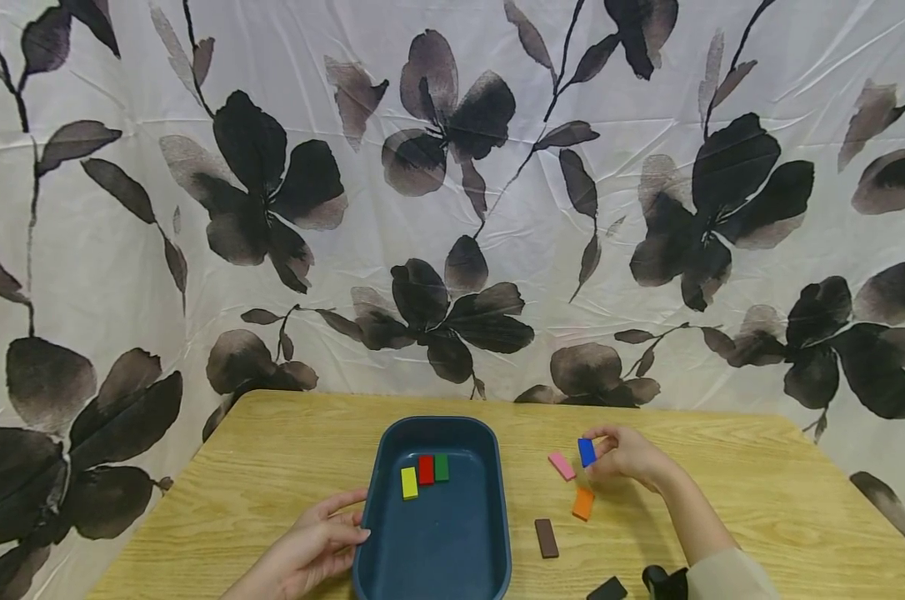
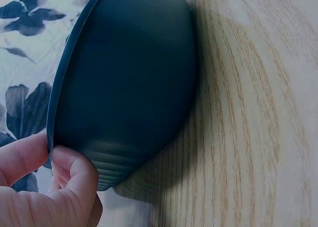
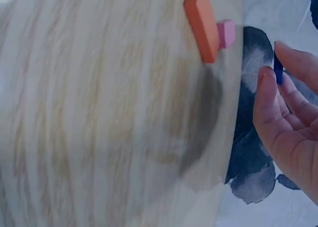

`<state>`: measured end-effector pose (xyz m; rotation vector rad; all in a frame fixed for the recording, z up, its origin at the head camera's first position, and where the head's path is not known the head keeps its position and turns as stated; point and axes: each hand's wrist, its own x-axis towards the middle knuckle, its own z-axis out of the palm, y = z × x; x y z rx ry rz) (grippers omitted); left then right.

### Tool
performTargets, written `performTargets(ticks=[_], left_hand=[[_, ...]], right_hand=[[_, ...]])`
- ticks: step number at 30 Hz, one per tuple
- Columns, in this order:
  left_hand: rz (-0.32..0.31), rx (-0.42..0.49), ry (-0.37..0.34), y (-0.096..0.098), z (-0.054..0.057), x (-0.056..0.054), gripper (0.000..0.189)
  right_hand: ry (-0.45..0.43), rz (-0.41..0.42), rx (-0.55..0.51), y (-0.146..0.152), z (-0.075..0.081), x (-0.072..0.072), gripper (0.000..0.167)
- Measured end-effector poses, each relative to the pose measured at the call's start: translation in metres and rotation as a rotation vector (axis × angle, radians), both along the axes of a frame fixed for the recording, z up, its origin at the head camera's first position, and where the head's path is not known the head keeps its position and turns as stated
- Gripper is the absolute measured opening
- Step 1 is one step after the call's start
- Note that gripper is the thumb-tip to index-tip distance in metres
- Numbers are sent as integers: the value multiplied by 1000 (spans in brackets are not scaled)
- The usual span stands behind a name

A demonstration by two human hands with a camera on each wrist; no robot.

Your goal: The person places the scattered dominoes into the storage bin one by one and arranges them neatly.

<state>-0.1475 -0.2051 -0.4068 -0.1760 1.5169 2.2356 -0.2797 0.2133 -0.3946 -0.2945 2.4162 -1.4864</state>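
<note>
A dark blue rectangular tray (image 1: 445,546) stands on the wooden table. My left hand (image 1: 319,540) holds its left side; in the left wrist view, thumb and fingers pinch the tray's rim (image 2: 62,83). Inside the tray, toward the back, lie a yellow block (image 1: 409,483), a red block (image 1: 426,470) and a green block (image 1: 441,467). My right hand (image 1: 634,460) pinches a small blue block (image 1: 587,452) between thumb and fingers, raised over the table right of the tray. In the right wrist view the blue block (image 3: 278,70) shows edge-on, mostly covered by fingers.
Close by the right hand lie a pink block (image 1: 562,467) and an orange block (image 1: 583,504). Nearer the front are a brown block (image 1: 546,538) and a black block (image 1: 607,589). A floral cloth (image 1: 452,208) hangs behind the table (image 1: 302,433).
</note>
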Motion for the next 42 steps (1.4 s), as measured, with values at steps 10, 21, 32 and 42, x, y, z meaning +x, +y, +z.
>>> performTargets(ticks=[10,21,32,42], left_hand=[[-7,-10,0,-1,0,-1,74],[-5,-12,6,0,1,0,75],[-4,-4,5,-1,0,1,74],[-10,-4,13,-2,2,2,75]], right_hand=[[8,-12,30,-19,11,-3,58],[15,16,14,-41,20,-9,55],[55,19,-5,-75,31,-13,51],[71,46,9,-111,39,-15,52]])
